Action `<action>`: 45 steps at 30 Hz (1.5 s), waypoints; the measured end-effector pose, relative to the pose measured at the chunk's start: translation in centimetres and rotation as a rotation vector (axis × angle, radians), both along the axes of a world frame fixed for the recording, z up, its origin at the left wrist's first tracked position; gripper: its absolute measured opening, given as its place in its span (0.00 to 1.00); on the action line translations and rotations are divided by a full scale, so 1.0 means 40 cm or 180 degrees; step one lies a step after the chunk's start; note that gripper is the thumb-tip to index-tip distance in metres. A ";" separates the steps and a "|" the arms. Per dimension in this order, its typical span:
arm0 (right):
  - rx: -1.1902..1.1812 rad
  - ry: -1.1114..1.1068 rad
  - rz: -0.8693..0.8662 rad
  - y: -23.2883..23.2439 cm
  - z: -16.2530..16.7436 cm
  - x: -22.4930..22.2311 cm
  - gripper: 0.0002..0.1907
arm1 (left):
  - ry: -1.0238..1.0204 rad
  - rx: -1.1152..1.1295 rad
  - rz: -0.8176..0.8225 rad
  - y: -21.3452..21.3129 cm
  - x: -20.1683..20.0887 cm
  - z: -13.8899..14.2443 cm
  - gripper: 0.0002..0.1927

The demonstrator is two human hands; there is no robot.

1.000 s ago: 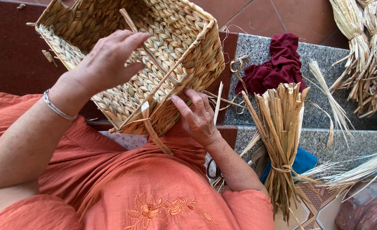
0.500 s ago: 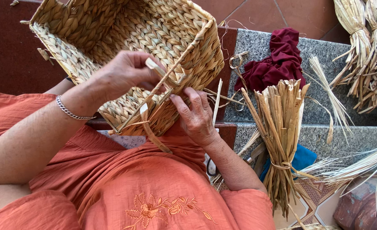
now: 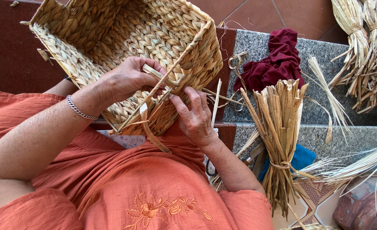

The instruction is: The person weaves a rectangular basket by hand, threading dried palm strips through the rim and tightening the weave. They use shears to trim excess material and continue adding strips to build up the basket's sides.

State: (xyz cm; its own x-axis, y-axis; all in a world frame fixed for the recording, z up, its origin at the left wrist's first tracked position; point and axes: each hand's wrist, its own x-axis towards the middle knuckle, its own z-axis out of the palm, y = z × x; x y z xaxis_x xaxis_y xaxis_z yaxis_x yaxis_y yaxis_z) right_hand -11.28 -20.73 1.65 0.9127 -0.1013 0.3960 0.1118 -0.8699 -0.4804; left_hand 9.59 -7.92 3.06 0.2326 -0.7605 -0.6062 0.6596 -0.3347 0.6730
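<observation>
One woven basket (image 3: 129, 55), two hands: left hand (image 3: 126, 80) and right hand (image 3: 194, 115) fingers pinch its straw strands (image 3: 163, 85).

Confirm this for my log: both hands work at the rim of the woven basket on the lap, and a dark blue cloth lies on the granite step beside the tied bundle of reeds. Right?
Not quite. The cloth on the granite step is dark red, not dark blue, as the head view shows. The rest holds: the left hand and right hand work at the woven basket rim, beside the tied bundle of reeds.
</observation>
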 end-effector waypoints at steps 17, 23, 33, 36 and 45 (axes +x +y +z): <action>0.0068 -0.0015 -0.0103 0.009 -0.007 0.002 0.25 | -0.1131 0.0593 -0.0846 -0.021 -0.002 -0.009 0.10; 0.0603 -0.0293 -0.0164 -0.008 0.034 0.032 0.18 | -0.0895 0.0115 -0.0562 0.007 0.003 0.021 0.14; 0.0355 -0.0610 -0.0383 -0.010 0.010 0.057 0.09 | -0.0792 -0.0211 -0.0256 0.021 0.007 0.011 0.14; 0.0407 -0.0734 -0.0350 -0.041 -0.007 -0.005 0.07 | -0.0765 -0.0325 -0.0230 0.034 0.019 0.017 0.14; 0.1033 -0.0110 -0.0153 -0.064 0.081 -0.170 0.07 | -0.5378 -0.0816 0.0093 0.124 -0.086 0.131 0.09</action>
State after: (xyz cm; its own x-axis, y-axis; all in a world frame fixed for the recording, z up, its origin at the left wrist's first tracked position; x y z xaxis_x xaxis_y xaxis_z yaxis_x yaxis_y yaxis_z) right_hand -18.09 -23.28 4.88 0.8903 -0.2700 0.3667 0.0954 -0.6768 -0.7300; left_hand 6.15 -2.97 8.30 0.4537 -0.7761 0.4380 -0.7858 -0.1166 0.6074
